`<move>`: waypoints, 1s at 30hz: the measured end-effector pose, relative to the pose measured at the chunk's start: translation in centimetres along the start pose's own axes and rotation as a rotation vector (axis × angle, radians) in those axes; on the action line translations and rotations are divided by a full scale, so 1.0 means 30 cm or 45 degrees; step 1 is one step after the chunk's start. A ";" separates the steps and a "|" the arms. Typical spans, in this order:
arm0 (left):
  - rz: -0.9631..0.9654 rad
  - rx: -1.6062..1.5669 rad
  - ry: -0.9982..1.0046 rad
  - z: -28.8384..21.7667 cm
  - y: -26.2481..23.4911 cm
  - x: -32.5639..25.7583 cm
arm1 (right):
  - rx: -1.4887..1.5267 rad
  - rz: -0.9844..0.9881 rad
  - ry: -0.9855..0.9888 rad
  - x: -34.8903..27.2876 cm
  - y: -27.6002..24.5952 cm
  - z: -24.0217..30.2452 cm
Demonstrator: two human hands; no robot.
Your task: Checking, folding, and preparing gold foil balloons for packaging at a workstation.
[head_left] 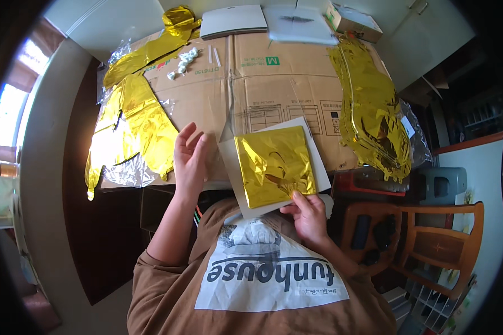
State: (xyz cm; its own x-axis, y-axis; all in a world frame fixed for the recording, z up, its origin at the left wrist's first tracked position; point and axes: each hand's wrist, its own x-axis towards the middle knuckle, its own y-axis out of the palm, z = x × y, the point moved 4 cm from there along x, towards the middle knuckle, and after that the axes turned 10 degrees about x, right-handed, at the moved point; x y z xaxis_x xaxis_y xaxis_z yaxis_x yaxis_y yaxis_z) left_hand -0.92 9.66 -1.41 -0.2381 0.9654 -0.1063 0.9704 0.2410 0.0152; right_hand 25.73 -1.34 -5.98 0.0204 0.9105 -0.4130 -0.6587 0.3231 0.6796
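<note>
A folded square of shiny gold foil (275,162) lies on a white card (317,152) at the front edge of the cardboard-covered table. My right hand (307,215) grips the near right corner, thumb on top of the foil and fingers beneath. To the left of the card, my left hand (191,153) is raised with fingers apart and slightly curled, holding nothing. Flat gold foil balloons (142,114) spread over the left side of the table, near that hand. What lies under the folded foil is hidden.
More gold foil balloons (369,106) are stacked along the right edge. At the back are a pile of white cards (233,21), a clear plastic sheet (299,25) and a small box (353,22). Small white bundles (185,60) lie back left. A wooden chair (439,240) stands right.
</note>
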 end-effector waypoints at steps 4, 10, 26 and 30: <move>0.030 -0.481 -0.418 0.032 0.051 0.074 | -0.026 0.057 -0.011 -0.022 0.029 0.023; 0.596 -0.406 -0.415 0.004 0.187 -0.077 | 0.031 0.068 -0.152 0.032 0.066 0.028; 1.308 -0.281 -0.715 0.140 -0.007 -0.282 | 0.101 0.191 0.378 -0.019 -0.042 -0.061; 1.147 -0.232 -0.645 0.101 0.014 -0.294 | -0.126 0.092 0.200 0.000 -0.059 -0.055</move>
State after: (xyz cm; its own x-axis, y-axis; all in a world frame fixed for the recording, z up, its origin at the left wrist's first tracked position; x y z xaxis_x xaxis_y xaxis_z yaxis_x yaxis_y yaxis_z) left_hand 1.72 0.94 -3.47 0.6546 0.6509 -0.3845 0.7498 -0.4941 0.4401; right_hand 25.68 -2.34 -8.18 -0.1423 0.8764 -0.4601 -0.7249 0.2242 0.6513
